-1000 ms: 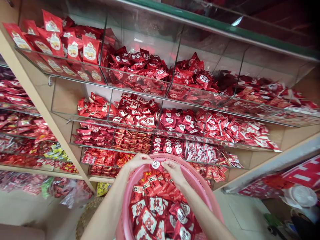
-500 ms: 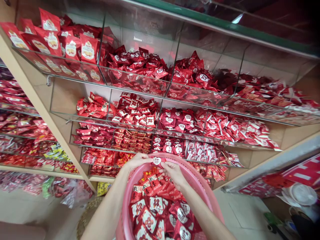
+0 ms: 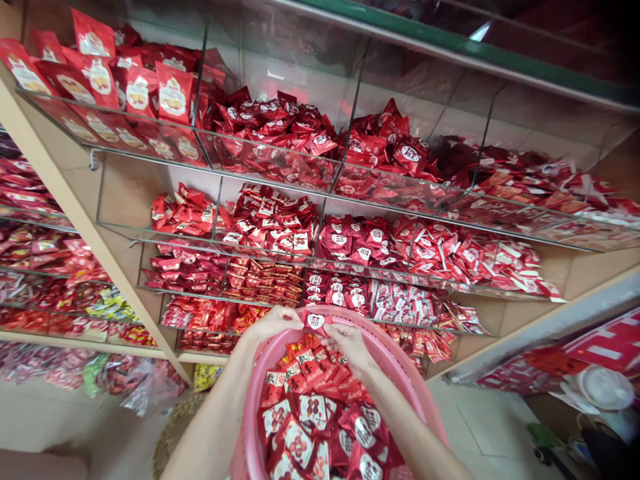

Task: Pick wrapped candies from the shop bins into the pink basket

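Note:
A small red snack packet [image 3: 315,321] with a white printed patch is stretched between my two hands, above the far rim of a pink plastic basket [image 3: 430,407]. My left hand [image 3: 277,323] pinches the packet's left end. At its other end, the fingers of my right hand [image 3: 349,345] are closed on it. Below, the basket holds many wrapped packets: red ones with black characters [image 3: 311,367], white-and-red ones with round berry-like pictures [image 3: 299,441], and dark red ones with white patches [image 3: 364,430]. My right forearm covers some of the basket's contents.
Ahead stands a wooden shelf unit with glass-fronted compartments [image 3: 280,170] full of red packets. A wooden upright [image 3: 85,220] parts it from more shelves at left. Plastic bags [image 3: 145,390] lie low at left. A woven basket [image 3: 175,427] is beside the pink one. At right sits a white round container [image 3: 607,388].
The packet between my hands now shows its printed face a little more fully. My hands have hardly moved, and the view has shifted slightly.

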A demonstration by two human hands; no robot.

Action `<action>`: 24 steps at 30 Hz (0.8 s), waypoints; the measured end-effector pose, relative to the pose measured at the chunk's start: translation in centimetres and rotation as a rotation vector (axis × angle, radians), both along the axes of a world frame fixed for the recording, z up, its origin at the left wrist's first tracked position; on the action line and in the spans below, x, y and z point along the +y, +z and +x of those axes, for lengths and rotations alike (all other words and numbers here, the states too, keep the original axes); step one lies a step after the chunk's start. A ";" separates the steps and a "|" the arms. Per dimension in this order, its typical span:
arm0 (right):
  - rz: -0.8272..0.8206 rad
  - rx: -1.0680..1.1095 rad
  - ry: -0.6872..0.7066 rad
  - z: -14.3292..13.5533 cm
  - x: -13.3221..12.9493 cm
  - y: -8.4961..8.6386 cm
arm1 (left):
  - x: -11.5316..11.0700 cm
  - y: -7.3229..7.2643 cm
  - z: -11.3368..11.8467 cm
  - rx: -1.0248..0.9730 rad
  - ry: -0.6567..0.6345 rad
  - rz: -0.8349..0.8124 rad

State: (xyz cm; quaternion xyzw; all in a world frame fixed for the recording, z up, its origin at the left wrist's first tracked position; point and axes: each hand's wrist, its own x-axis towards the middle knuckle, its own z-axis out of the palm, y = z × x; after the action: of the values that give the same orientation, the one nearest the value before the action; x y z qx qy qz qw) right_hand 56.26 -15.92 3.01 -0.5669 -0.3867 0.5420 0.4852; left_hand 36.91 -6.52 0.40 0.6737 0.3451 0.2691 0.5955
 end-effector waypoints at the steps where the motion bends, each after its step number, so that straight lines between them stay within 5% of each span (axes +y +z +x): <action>1: 0.004 -0.016 0.008 0.1 0.1 0.0 | 0.0 0.0 0.0 0.000 -0.005 -0.001; 24: -0.044 0.020 0.081 -0.4 -0.6 -1.1 | -0.2 0.5 0.0 -0.031 0.005 -0.054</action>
State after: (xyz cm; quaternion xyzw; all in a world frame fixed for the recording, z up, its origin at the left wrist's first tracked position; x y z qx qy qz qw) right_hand 55.88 -16.50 1.92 -0.5559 -0.3922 0.5752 0.4541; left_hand 36.86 -6.71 0.90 0.6524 0.3445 0.2717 0.6180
